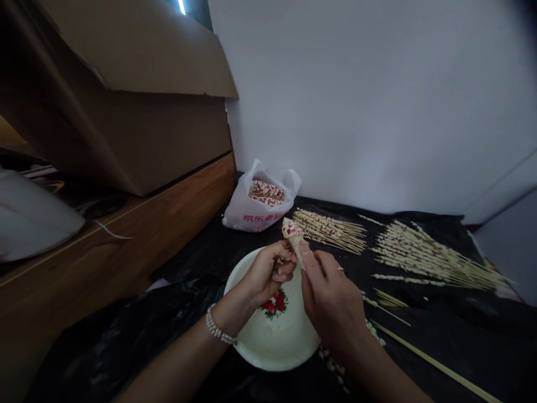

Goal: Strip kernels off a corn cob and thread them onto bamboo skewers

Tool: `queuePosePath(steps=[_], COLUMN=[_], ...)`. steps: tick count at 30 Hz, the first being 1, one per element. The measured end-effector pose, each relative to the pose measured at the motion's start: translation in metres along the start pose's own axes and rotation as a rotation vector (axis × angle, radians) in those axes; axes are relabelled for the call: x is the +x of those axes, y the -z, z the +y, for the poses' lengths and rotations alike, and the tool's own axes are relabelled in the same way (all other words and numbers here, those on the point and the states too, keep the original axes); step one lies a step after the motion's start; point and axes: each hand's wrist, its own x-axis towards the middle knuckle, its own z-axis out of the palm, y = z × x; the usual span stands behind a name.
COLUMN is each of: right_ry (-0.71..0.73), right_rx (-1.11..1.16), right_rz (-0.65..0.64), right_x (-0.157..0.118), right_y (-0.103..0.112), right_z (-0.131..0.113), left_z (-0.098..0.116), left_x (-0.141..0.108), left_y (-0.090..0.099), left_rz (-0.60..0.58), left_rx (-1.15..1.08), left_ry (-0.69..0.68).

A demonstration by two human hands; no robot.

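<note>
The right hand (pixel 333 291) is closed around a corn cob (pixel 291 228), with the thumb laid along its side. The left hand (pixel 268 268) has curled fingers beside the cob; because this part is dim and small, I cannot tell if they pinch it or hold something. The cob is above the far part of the white basin (pixel 279 355), with its tip pointing away toward the plastic bag (pixel 241 210).

In my judgement, loose kernels could miss the basin, because the cob is near its far rim and a strong push of the thumb may send them outward onto the black sheet (pixel 453 336). The cob could also turn or slip, if the right hand's grip becomes weak.

As for its look, the cob has pale and dark red kernels at its far end, while the part nearer the fingers looks bare and whitish.
</note>
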Motion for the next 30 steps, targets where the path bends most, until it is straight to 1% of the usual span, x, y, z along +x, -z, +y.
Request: queuePosePath(steps=[4,7,10,14,18,20,24,30], right_ry=[-0.039,-0.05,-0.036,0.011,0.04,0.044,0.044,0.021], right_rx=[0.068,0.072,0.07,0.063,0.037,0.026,0.055,0.094], right_rz=[-0.016,-0.027,-0.008,0.012,0.024,0.037,0.023,0.023], right_x=[0.0006,0.0002,0.0,-0.0002,-0.0012,-0.0016,-0.0014,-0.0011], right_y=[-0.0006,-0.001,-0.0007,0.0006,0.0012,0.0011,0.0005,0.0006], right_z=[0.0021,0.0014,0.0004,-0.0013,-0.0043,-0.0054,-0.0047,-0.0005], left_z=[0.0044,0.0057,0.0064,0.0073,0.0064,0.0046,0.0015,0.0047], left_x=[-0.0009,-0.0004,-0.0008,-0.0022,-0.0023,-0.0018,-0.0019,-0.0052], left_y=[-0.0012,-0.0022,-0.0034,-0.0029,-0.0007,-0.0009,-0.0039,-0.0067], left_rz=[-0.006,-0.016,-0.007,-0.012,-0.048,-0.033,0.037,0.011], left_rx=[-0.125,-0.172,-0.197,-0.209,-0.224,-0.214,-0.177,-0.17], left_ry=[0.048,0.07,0.082,0.093,0.103,0.101,0.077,0.062])
